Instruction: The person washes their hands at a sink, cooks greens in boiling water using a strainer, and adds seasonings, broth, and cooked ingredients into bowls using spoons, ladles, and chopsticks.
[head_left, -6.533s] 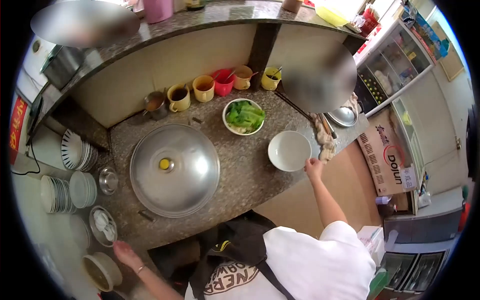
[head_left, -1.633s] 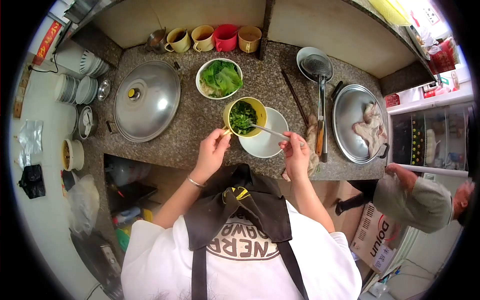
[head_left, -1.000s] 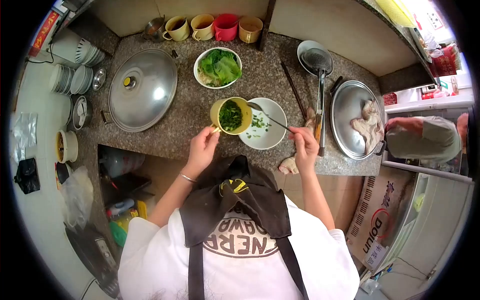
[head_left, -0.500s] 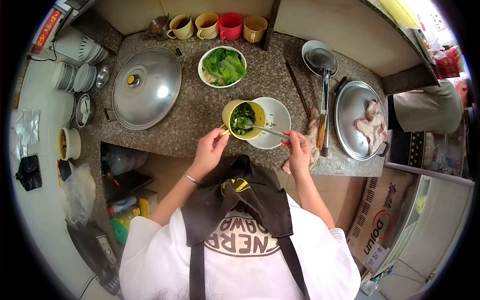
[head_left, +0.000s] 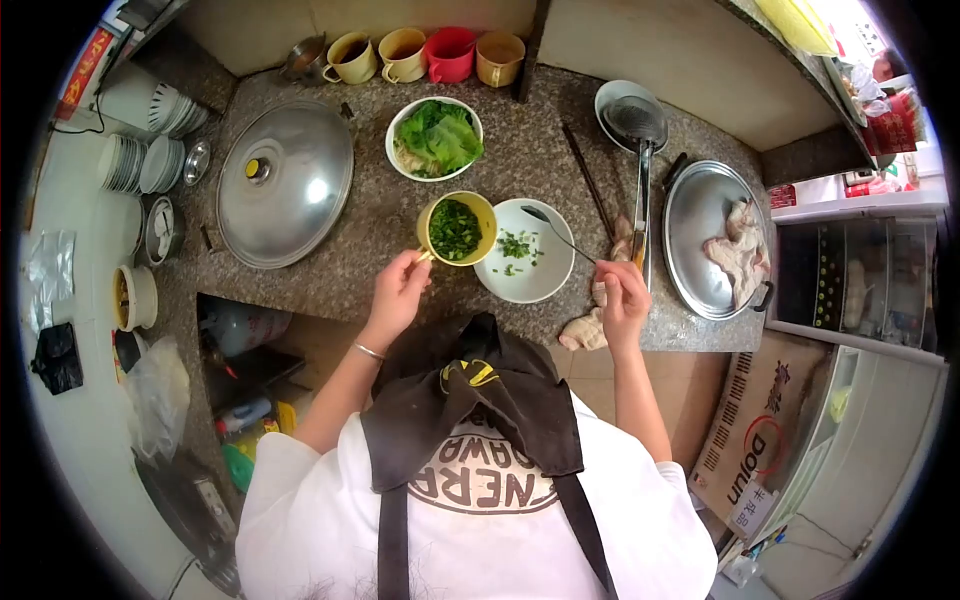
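My left hand (head_left: pixel 398 290) is closed on the handle of a yellow mug (head_left: pixel 485 222), which is filled with chopped green onions (head_left: pixel 454 230). A spoon (head_left: pixel 566 238) is pinched by its handle in my right hand (head_left: pixel 624 297). Its bowl hangs over a white bowl (head_left: pixel 554 280), where a small heap of chopped green onions (head_left: pixel 516 245) lies on the bottom. Behind the mug stands another white bowl (head_left: pixel 393 165) holding lettuce leaves (head_left: pixel 440 135) over something pale.
A large metal lid (head_left: pixel 285 200) lies left. Several mugs (head_left: pixel 404 55) line the back wall. To the right are a strainer (head_left: pixel 636 120), dark sticks (head_left: pixel 586 175), a crumpled cloth (head_left: pixel 582 330) and a metal lid (head_left: pixel 690 240) with another cloth (head_left: pixel 740 255) on it.
The spoon has come out of the mug and over the white bowl, which holds more green onions now. The mug has shifted left, away from the bowl. The person at right has moved off.
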